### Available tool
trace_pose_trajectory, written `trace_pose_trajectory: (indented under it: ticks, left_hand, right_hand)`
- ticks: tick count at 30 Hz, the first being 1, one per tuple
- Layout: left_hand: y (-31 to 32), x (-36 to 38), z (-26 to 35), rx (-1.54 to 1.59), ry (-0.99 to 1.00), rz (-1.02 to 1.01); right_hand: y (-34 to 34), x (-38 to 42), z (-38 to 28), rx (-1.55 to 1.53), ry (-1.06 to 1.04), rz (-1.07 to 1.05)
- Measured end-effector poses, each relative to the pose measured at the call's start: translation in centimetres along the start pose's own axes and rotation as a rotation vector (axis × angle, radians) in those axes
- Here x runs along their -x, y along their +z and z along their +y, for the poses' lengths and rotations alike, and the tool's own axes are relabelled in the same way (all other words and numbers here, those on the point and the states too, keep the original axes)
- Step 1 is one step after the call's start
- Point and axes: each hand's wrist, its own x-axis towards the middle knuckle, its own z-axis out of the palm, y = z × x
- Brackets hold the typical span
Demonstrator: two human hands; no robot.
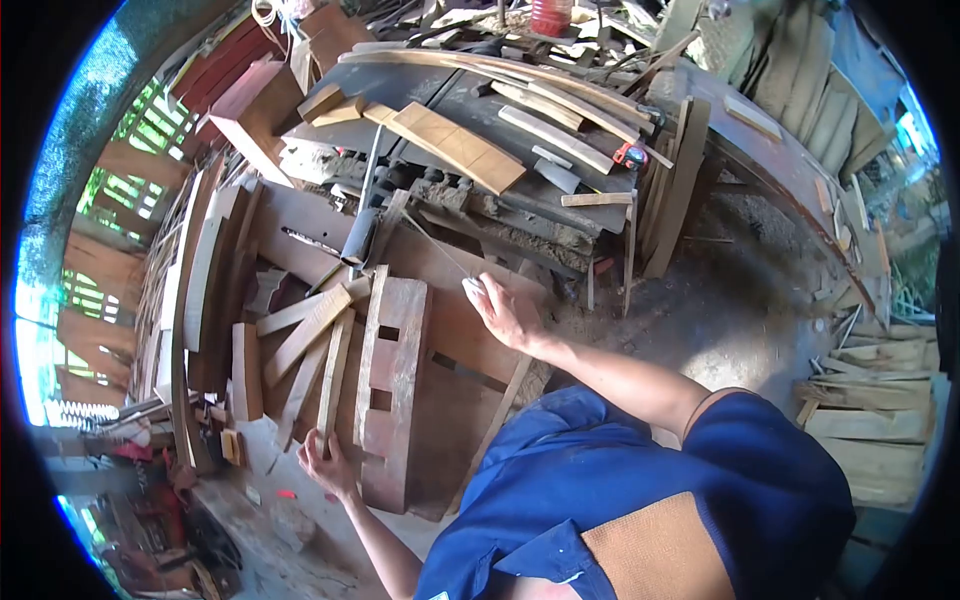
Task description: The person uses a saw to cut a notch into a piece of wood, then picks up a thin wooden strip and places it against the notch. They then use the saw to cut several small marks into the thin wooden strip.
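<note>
Left hand (328, 468) apparently grips end of strip (336, 385).

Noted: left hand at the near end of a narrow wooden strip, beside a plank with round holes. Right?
The head view shows rectangular holes in the plank, not round; the left hand is at the near end of the strip.

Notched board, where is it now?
Head view, left of centre: the notched board sits between left hand and right hand, just right of a narrow strip.
</note>
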Motion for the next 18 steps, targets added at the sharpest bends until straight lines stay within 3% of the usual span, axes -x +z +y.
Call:
trace_pose_trajectory:
  ticks: [1, 5, 8, 9, 13, 15, 18]
  left_hand:
    - [0.0, -0.2, -0.3, -0.003, 0.004, -0.005]
    - [0.1, -0.7, -0.1, -0.012, 0.047, -0.004]
    - [0.0, -0.6, -0.3, -0.042, 0.114, 0.001]
    - [0.0, -0.7, -0.3, -0.054, 0.101, -0.016]
    - [-0.1, -0.8, -0.5, -0.098, 0.110, -0.037]
    - [-0.3, -0.9, -0.9, -0.068, 0.120, -0.050]
    - [-1.9, -1.0, -1.5, -0.011, 0.077, -0.135]
  right_hand:
    - [-1.8, 0.0, -1.0, -0.112, 0.138, -0.075]
    - [-6.4, 0.0, -4.0, -0.080, 0.207, -0.255]
    - [-7.2, 1.1, -5.1, -0.132, 0.127, -0.278]
    - [-8.3, 1.0, -6.2, -0.088, 0.148, -0.404]
    - [-8.8, 1.0, -6.2, -0.035, 0.080, -0.340]
    - [-10.0, 0.1, -5.8, -0.158, 0.060, -0.268]
    - [-11.3, -1.4, -2.1, -0.129, 0.030, -0.138]
